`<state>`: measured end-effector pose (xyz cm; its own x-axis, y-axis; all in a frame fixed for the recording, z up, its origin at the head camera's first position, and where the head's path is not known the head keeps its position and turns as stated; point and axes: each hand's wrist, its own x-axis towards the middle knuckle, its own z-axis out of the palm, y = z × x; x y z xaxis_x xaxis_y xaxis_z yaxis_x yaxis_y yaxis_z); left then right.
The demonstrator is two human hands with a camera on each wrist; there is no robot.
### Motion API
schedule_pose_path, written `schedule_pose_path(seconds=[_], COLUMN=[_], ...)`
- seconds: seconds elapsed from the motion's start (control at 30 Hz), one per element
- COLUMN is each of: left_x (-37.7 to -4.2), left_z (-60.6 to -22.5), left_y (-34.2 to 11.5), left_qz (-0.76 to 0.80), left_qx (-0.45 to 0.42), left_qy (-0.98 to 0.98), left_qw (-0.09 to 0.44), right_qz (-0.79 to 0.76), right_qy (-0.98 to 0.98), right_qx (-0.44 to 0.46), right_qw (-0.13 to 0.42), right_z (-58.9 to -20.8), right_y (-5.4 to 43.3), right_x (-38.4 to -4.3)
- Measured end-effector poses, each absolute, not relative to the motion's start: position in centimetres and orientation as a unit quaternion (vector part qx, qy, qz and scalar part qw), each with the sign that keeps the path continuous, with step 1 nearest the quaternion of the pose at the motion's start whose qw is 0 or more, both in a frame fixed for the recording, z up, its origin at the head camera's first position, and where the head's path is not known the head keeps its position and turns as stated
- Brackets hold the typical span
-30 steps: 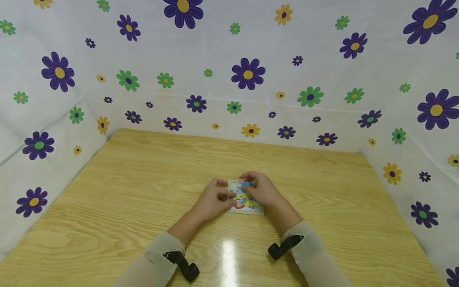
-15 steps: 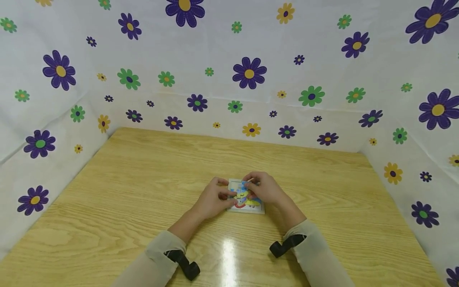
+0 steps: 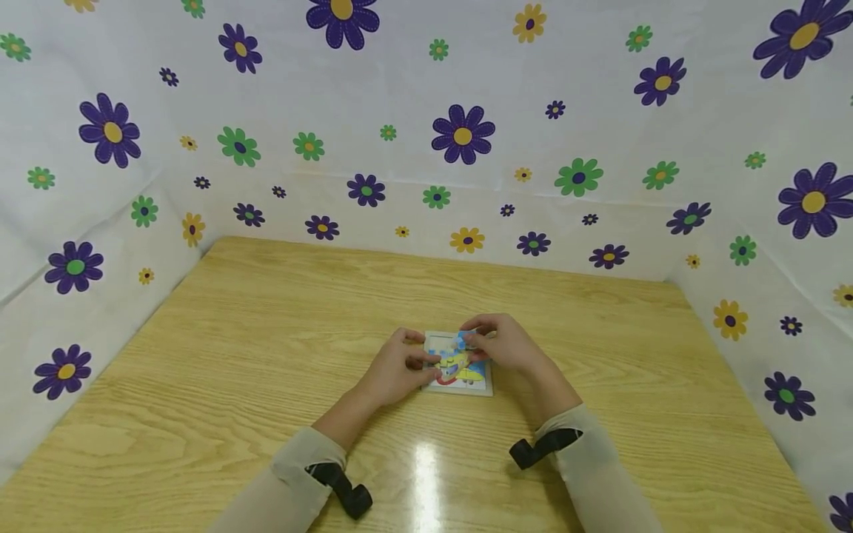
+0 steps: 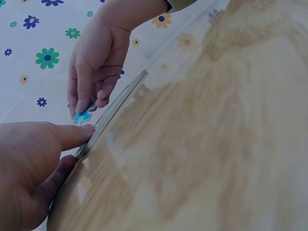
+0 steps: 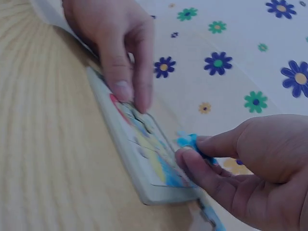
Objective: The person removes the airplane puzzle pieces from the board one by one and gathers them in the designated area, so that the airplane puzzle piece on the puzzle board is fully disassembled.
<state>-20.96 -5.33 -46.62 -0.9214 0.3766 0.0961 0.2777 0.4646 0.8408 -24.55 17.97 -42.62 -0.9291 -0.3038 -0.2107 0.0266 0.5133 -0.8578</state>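
A small jigsaw puzzle (image 3: 474,383) with a yellow, blue and red picture lies in a pale frame on the table. Bare backing shows along its far side. My left hand (image 3: 395,370) rests at the left side, its thumb and a finger pressing on the puzzle's face. Between thumb and fingers, my right hand (image 3: 509,342) pinches a blue puzzle piece (image 5: 188,140), held over the far right part of the frame. Close by the frame's edge in the right wrist view is another blue puzzle piece (image 5: 209,215), partly hidden by the right hand.
The wood-grain table (image 3: 300,296) is enclosed on the back and both sides by a white cloth (image 3: 400,89) printed with flowers. A black strap (image 3: 340,492) circles the left sleeve, and another strap (image 3: 543,448) the right one.
My right hand has lifted a little and shifted right with the blue puzzle piece, uncovering more of the puzzle's picture. The left hand has stayed in place.
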Motion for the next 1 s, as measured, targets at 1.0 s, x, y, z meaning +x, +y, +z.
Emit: schedule_pose_path(seconds=[1.0], left_x=[-20.8], left_z=[-46.7], left_y=[-5.2], left_qz=[0.506], left_qx=[0.168], left_qy=[0.845], left_qw=[0.053], right_qz=[-0.494], right_qy=[0.845], right_qx=[-0.044], right_qw=[0.201], right_z=[-40.9], right_y=[26.2], right_x=[-25.1])
